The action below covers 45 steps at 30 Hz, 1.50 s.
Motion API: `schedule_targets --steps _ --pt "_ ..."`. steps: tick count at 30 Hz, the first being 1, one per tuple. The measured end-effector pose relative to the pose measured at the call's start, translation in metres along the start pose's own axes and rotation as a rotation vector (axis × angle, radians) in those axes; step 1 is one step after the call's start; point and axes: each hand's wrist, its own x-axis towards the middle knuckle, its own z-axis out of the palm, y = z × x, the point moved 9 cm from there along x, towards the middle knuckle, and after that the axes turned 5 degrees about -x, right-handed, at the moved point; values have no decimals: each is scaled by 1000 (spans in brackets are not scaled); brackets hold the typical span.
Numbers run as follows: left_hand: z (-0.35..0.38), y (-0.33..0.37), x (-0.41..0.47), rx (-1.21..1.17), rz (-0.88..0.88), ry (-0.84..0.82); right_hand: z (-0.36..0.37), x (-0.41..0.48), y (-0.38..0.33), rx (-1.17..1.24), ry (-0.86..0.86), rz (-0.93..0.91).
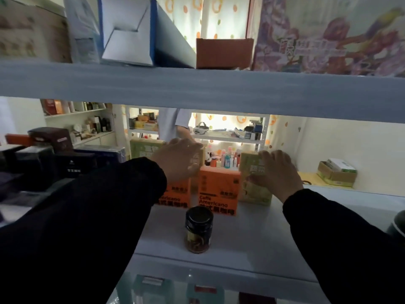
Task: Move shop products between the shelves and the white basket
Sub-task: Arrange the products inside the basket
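Both hands reach into the shelf [252, 227]: the right hand [279, 172] clasps a green box [255, 191] beside the orange boxes [217, 187], probably to lift it out; the left hand [177, 160] covers a pale box [198, 161], its grip unclear.

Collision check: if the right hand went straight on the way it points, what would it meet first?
The green box: the right hand already grips its top, fingers curled over the edge. What lies past the box is unclear in depth.

Black long sleeves [98, 205] (loose, wrist-length) leave left hand [177, 161] and right hand [280, 174] bare.
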Motion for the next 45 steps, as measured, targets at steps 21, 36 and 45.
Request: schedule_targets --steps 21,36,45 --pt "37 -41 67 74 -102 -132 -9 56 -59 218 12 -260" --pt "-67 -1 -34 231 90 490 -82 16 -106 497 138 -294" --pt "-130 17 -142 -94 160 645 -132 -40 -158 764 162 -262"
